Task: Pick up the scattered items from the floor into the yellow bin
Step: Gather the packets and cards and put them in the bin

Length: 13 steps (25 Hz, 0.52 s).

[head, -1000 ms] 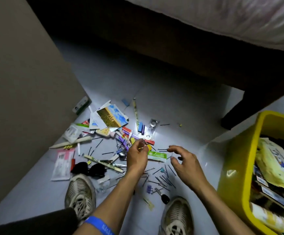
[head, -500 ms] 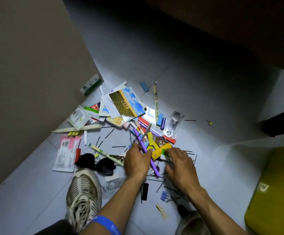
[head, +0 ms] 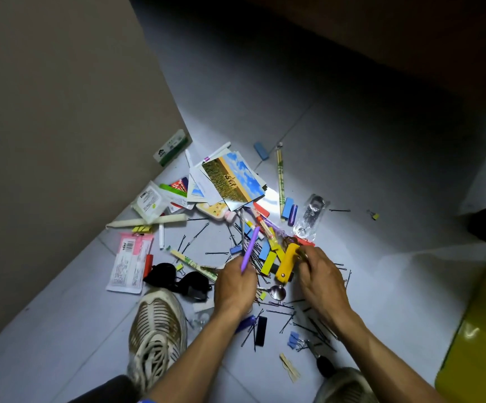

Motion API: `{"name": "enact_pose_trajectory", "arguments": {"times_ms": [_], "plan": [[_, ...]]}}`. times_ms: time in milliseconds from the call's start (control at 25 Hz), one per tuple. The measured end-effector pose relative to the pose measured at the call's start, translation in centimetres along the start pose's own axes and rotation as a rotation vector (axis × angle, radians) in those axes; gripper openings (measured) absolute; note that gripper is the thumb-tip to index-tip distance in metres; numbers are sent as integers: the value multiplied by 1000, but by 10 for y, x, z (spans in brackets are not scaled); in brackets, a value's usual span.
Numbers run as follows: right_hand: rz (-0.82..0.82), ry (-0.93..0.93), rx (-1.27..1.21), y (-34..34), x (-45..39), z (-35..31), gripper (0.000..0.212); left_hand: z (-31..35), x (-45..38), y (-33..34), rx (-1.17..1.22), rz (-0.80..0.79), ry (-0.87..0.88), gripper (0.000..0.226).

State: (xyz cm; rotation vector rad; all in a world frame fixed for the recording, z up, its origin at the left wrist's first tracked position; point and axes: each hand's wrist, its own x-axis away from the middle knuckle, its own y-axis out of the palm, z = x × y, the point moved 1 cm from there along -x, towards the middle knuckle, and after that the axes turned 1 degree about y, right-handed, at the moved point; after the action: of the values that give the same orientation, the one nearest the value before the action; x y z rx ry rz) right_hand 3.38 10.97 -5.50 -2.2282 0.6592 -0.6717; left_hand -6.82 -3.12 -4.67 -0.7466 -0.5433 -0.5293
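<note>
**Gathering from the pile: both hands loaded, bin off to the right**

Left hand (head: 234,286): low over the litter, knuckles up, fingers curled round a purple pen (head: 250,249) that juts up and away from the fist. Forearm runs in from the bottom edge of the view.

Right hand (head: 320,279): just beside the left, apart from it, fingers bent down and gripping the far end of a yellow tag-like piece (head: 287,264) with a ring of keys or similar at its top; the exact hold is partly hidden by the knuckles.

Step in hand, by my reading: collecting, with a handful taken and nothing carried off yet. Next move calls for lifting both fists clear without snagging the loose hairpins (head: 308,324), then swinging right to the bin.

Around the hands:
- spoon (head: 276,292), between the wrists
- blue and yellow blocks (head: 268,257), touching the yellow piece
- sunglasses (head: 178,279), by the left shoe (head: 157,327)
- postcards (head: 231,178), fanned at the far side
- candle (head: 149,221) and pink packet (head: 130,263), left

Yellow bin (head: 480,338): at the right edge, well apart from the pile, only a corner showing.
</note>
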Motion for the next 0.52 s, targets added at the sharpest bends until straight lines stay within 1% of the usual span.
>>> {"name": "enact_pose_trajectory", "arguments": {"times_ms": [80,120,160,200,280,320,400,520], "plan": [[34,188,-48,5,-13,-7,22,9,-6,-6,14,37,32,12],[2,272,-25,9,-18,-9,28,16,-13,-7,-22,65,51,8],[-49,318,23,14,-20,-11,36,22,-21,-8,-85,85,71,5],[-89,331,79,19,-19,-12,43,27,-27,-7,-157,88,101,7],[-85,331,139,27,-19,-11,49,33,-34,1,-314,45,194,22],[-60,336,124,29,-20,-10,47,33,-36,8,-396,17,233,31],[5,388,-22,28,-19,-3,36,28,-37,22,-504,0,281,43],[54,502,-310,19,-13,11,7,24,-39,34,-560,68,313,40]]}}
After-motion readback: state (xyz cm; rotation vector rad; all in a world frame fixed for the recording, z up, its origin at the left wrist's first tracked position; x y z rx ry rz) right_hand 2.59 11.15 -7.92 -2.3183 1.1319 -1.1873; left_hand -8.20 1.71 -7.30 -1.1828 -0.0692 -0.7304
